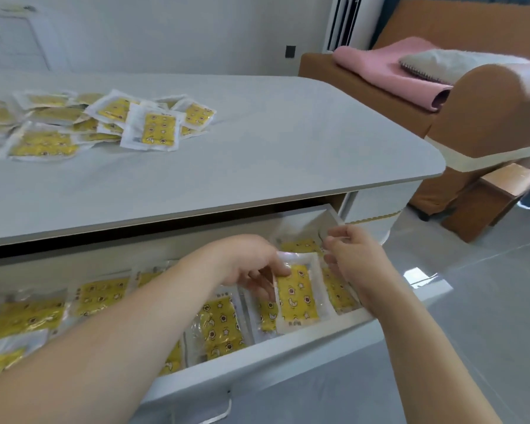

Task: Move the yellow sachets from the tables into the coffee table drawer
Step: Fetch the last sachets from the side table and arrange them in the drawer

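Observation:
The coffee table drawer (288, 359) is pulled out and lined with several yellow sachets. My left hand (251, 264) pinches the top edge of one yellow sachet (299, 293) that lies over others at the drawer's right end. My right hand (354, 255) hovers just right of it, fingers curled and touching the clear edge of a sachet near the drawer's far right corner. A loose pile of several more yellow sachets (153, 127) lies on the grey tabletop (288, 139) at the far left.
A brown sofa (484, 117) with a pink blanket (389, 71) and a grey cushion stands to the right. A cardboard box (490, 197) sits on the tiled floor beside it. A white cabinet stands at the back left.

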`<action>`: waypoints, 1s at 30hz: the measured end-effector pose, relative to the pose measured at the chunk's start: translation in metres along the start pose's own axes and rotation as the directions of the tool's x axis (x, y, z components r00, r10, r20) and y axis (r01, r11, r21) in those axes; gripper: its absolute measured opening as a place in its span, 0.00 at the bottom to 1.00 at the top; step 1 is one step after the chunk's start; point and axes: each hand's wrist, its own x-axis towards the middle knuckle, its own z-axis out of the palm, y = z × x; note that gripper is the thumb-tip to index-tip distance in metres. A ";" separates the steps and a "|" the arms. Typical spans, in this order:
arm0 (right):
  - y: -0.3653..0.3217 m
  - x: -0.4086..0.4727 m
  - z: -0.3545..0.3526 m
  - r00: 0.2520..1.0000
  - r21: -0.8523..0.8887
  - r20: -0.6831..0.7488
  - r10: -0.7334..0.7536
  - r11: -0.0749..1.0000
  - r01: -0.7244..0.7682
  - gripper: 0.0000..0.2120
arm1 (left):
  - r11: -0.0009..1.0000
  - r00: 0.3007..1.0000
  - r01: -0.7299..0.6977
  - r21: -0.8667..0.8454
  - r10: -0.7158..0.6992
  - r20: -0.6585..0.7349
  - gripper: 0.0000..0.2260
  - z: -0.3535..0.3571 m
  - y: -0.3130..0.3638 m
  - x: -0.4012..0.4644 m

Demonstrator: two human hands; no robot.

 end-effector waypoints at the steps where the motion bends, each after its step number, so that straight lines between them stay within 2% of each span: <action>1: 0.000 0.000 0.001 1.000 -0.014 0.009 0.005 1.000 -0.005 0.09 | 0.997 0.998 0.051 0.052 -0.050 -0.034 0.09 -0.001 -0.003 0.001; 5: -0.001 0.000 0.000 1.000 -0.024 0.011 0.025 0.999 -0.024 0.11 | 0.925 0.977 0.189 0.329 -0.142 -0.162 0.07 -0.004 -0.014 0.010; 12: -0.002 0.002 0.001 0.998 -0.005 0.017 0.068 0.998 -0.068 0.13 | 0.816 0.953 0.275 0.508 -0.160 -0.259 0.11 0.006 -0.024 0.024; 21: 0.001 0.005 0.003 0.999 -0.079 0.011 0.035 0.996 -0.034 0.14 | 0.815 0.965 0.232 0.530 -0.125 -0.230 0.12 0.021 -0.021 0.029; 25: 0.004 0.005 0.005 0.999 -0.202 0.026 -0.043 0.978 0.047 0.16 | 0.853 0.966 0.230 0.469 -0.143 -0.215 0.11 0.016 -0.018 0.026; 30: 0.007 0.005 0.006 0.990 -0.369 0.075 -0.121 0.919 0.140 0.18 | 0.790 0.962 0.225 0.571 -0.086 -0.260 0.09 0.014 -0.017 0.018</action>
